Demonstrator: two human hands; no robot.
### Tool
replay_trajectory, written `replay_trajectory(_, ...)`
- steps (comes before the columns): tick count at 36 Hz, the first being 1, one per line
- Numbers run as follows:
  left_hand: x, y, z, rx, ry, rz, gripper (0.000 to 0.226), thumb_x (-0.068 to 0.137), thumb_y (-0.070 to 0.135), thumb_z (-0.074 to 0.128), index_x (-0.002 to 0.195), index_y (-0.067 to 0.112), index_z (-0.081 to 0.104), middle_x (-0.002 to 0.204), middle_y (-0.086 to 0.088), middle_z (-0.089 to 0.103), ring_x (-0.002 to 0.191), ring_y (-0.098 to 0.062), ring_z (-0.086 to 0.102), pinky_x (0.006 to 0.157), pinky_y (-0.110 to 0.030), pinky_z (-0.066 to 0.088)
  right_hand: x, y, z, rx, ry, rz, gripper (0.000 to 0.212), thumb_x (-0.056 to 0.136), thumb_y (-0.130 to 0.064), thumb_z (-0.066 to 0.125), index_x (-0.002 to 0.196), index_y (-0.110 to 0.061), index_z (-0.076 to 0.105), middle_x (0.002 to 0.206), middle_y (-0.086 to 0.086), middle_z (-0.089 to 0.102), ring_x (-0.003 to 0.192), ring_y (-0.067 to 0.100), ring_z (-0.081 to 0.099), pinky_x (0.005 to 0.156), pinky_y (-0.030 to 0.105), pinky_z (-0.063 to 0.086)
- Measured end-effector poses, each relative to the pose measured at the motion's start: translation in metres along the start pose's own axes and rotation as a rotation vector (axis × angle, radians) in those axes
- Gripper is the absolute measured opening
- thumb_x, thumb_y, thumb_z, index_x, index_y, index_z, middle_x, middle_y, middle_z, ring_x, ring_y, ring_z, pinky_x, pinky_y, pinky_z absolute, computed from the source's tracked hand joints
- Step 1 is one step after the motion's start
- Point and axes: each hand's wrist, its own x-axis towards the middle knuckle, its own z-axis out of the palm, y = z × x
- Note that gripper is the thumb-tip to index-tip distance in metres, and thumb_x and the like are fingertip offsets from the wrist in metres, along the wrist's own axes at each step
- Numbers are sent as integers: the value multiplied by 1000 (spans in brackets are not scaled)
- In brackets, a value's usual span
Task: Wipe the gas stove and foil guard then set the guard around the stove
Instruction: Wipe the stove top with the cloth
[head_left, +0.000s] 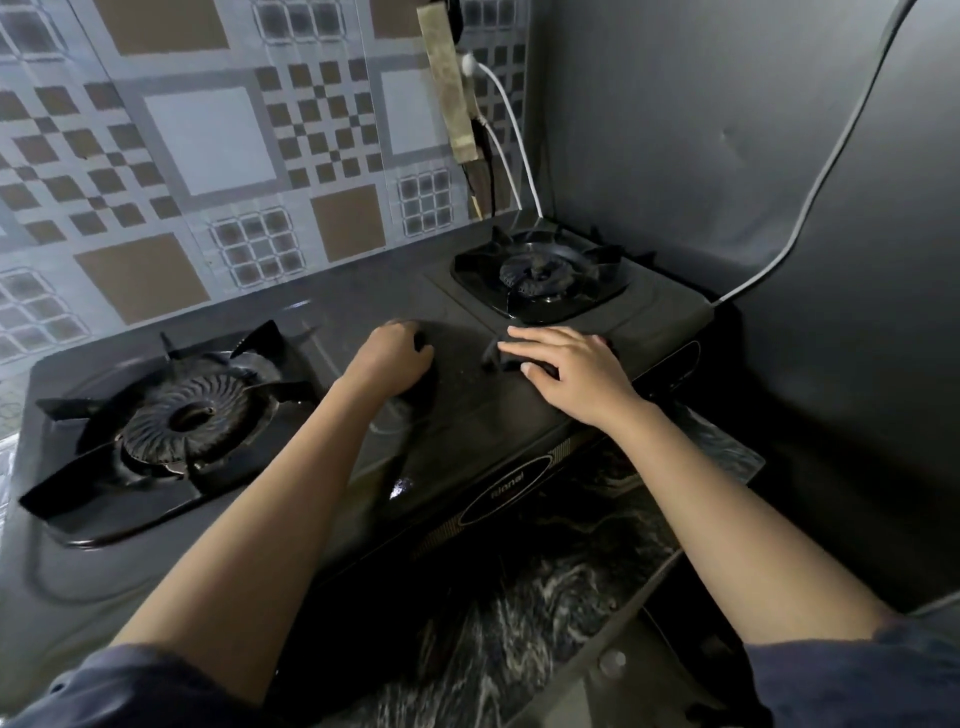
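Pressing a dark cloth (494, 352) flat on the gas stove (467, 415) top, just in front of the right burner (540, 278), the right hand (571, 371) has its grip spread open, fingers straight. The left hand (389, 359) rests mid-stove with fingers curled under; whether that grip holds anything cannot be told. The patterned foil guard (208, 135) stands behind the stove.

One black two-burner gas stove (467, 379) sits on one dark marbled table (545, 597). It carries two round ridged black burners, one left burner (192, 415) and one right burner (537, 278). There are two bare grips, a left grip (392, 358) and a right grip (571, 374), one dark cloth (500, 354), one white plug (470, 63) and one grey cable (831, 156).
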Motion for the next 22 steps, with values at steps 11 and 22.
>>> replay_trajectory(11, 14, 22, 19, -17, 86, -21, 38, 91, 26, 50, 124, 7, 55, 126, -17, 54, 117, -35, 50, 98, -42, 42, -3, 80, -20, -3, 190, 36, 33, 88, -32, 45, 116, -38, 62, 129, -18, 57, 120, 9, 50, 90, 28, 34)
replay_trajectory(22, 16, 27, 28, -14, 143, -78, 44, 91, 30, 52, 129, 8, 52, 138, -13, 49, 126, -33, 45, 106, -42, 37, 21, 154, -47, -96, 223, 198, 32, 90, -30, 48, 119, -36, 60, 133, -12, 55, 123, 20, 49, 99, 39, 38)
